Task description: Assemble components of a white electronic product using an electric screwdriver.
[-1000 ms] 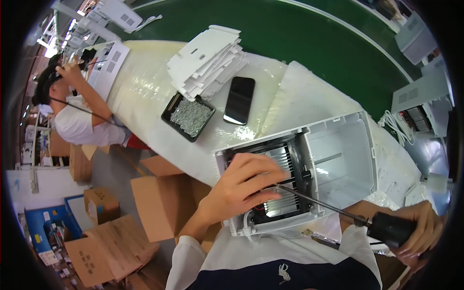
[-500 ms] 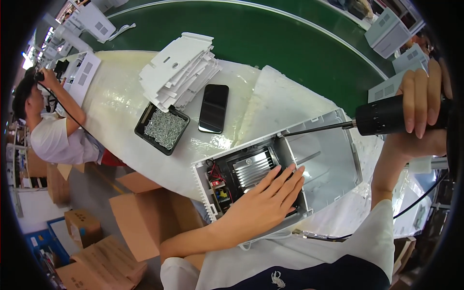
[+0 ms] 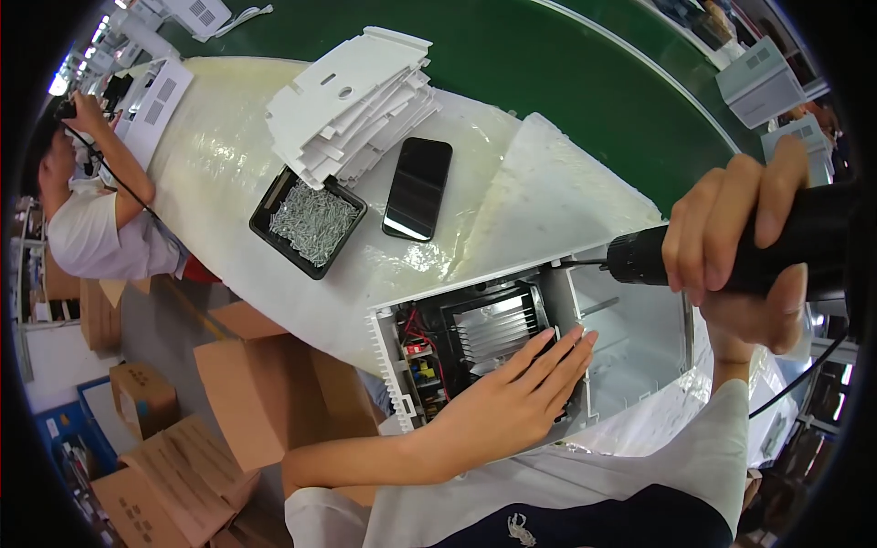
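My right hand is wrapped round a black electric screwdriver. Its thin bit reaches left to the far inner side of an open white appliance housing, near the dividing wall; the exact contact is too small to make out. My left hand lies flat across the housing's near part with fingers stretched out, covering some of the black inner frame. Beside its fingertips is a finned silver heat sink. Red wires and a small circuit board sit at the housing's left end.
On the covered table are a black tray of screws, a black phone and stacked white plastic panels. Cardboard boxes stand at lower left. A co-worker works at far left. A black cable hangs at right.
The screwdriver and my right hand have moved left and inward, with the bit now sunk deeper by the housing's far inner side. My left hand stays flat on the housing. The view has shifted slightly.
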`<state>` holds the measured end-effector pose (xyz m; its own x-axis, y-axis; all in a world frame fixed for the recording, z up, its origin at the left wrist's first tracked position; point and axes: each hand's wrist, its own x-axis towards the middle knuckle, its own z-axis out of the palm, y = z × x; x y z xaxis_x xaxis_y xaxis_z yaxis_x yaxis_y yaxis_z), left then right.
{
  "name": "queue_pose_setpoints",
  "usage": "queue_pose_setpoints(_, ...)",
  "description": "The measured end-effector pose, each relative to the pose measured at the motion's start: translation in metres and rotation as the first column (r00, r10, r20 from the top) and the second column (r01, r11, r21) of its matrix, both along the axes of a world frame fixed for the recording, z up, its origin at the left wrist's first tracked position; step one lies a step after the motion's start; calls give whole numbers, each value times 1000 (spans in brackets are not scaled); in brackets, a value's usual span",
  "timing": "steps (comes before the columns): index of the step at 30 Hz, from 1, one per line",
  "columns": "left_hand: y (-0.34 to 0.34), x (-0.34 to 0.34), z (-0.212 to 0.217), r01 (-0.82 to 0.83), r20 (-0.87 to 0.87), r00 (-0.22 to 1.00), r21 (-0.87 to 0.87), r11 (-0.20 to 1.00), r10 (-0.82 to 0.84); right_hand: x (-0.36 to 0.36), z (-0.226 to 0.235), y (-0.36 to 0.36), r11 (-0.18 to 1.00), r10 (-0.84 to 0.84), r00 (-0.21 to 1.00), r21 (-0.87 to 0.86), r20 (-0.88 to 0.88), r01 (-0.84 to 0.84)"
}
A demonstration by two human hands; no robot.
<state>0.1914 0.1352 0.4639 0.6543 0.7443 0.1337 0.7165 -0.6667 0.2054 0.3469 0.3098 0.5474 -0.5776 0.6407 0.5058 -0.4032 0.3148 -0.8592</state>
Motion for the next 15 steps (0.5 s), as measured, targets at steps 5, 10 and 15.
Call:
queue_pose_setpoints(5,1,0,0,8,11,1000,-6,1000,-8,2,-5,0,999,25,999,23,30,-26)
queue_pose_setpoints(10,2,-2,0,5,33,999,-23,1000,-5,3,-5,1,997,75,997,30,-21,-74)
queue_pose_setpoints(15,2,-2,2,8,11,1000,-31,999,-8,4,-14,5,985,155,988,76,4,-155)
